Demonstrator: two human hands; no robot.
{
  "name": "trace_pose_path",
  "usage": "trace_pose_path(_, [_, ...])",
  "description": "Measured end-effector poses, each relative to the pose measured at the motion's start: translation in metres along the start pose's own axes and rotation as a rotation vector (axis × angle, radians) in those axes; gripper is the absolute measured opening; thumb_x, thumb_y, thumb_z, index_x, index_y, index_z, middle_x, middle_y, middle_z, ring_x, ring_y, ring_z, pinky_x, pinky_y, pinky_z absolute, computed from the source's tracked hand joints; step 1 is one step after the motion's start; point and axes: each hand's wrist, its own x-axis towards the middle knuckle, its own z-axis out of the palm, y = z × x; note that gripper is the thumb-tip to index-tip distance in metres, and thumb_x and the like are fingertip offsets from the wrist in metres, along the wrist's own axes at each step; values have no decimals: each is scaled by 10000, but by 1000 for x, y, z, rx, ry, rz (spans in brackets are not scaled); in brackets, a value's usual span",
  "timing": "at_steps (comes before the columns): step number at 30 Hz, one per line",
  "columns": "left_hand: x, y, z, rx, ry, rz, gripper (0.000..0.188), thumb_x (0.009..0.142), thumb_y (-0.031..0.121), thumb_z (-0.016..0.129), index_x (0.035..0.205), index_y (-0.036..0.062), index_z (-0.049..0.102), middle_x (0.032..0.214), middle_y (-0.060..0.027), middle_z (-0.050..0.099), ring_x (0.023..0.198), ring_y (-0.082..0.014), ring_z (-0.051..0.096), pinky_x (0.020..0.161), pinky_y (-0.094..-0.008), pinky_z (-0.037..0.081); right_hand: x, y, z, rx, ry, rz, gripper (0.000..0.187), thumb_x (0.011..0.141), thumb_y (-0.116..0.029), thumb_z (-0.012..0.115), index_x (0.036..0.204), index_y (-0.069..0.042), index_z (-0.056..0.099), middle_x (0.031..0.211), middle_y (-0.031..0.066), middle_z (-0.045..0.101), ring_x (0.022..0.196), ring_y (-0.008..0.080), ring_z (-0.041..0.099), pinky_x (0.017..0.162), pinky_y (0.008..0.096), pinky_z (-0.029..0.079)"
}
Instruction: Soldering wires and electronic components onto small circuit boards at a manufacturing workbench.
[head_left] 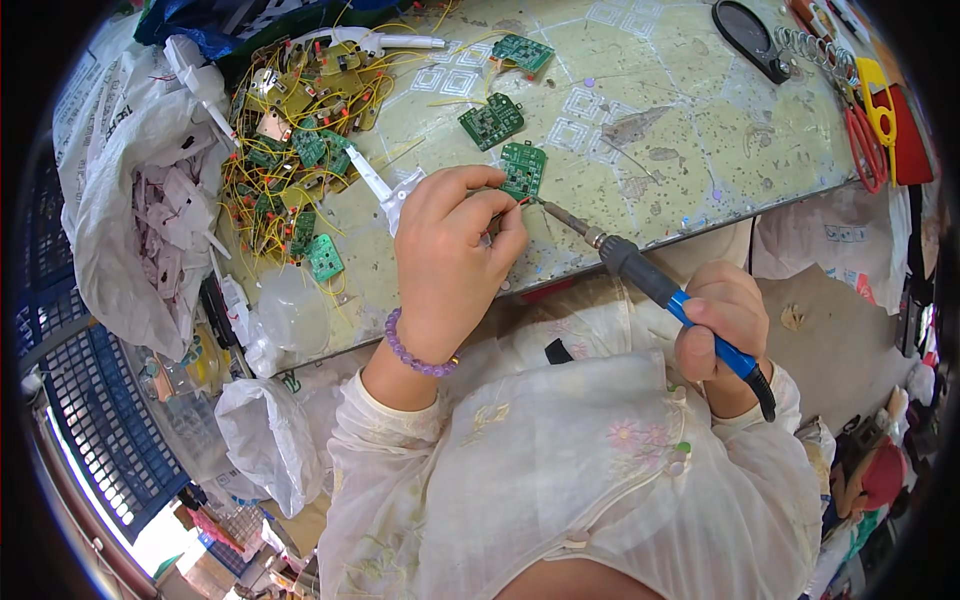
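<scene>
My right hand (725, 320) is wrapped round a soldering iron (640, 272) with a blue and black handle. Its tip meets the lower edge of a green circuit board (523, 168) lying on the table. At that same edge my left hand (455, 225) is closed in a pinch, with a short bit of thin red wire (523, 201) showing at its fingertips. The rest of what the fingers hold is hidden. Beside the left hand lies a white plastic housing (398, 198). Two more green boards, one nearer (491, 122) and one farther (522, 52), lie beyond.
A heap of circuit boards with yellow wires (300, 140) covers the table's left side. Left of it, a white plastic bag (150, 180) holds white parts. Red-handled scissors (866, 150), a yellow tool (876, 100), a coiled spring (815, 50) and a black oval frame (748, 38) lie far right.
</scene>
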Motion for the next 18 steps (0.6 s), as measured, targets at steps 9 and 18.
trace_pose_path(9, [1, 0, 0, 16, 3, 23, 83, 681, -1, 686, 743, 38, 647, 905, -60, 650, 781, -249, 599, 676, -337, 475, 0, 1, 0, 3, -13, -4, 144, 825, -102, 631, 943, -32, 585, 689, 63, 555, 544, 232, 534, 491, 332, 441])
trace_pose_path(18, [-4, 0, 4, -9, 13, -29, 100, 666, 32, 710, 732, 52, 637, 915, -39, 644, 792, -247, 594, 729, -353, 450, 1, 2, -3, -11, -92, -60, 194, 792, -83, 614, 970, -19, 569, 694, 73, 548, 546, 236, 514, 483, 349, 429])
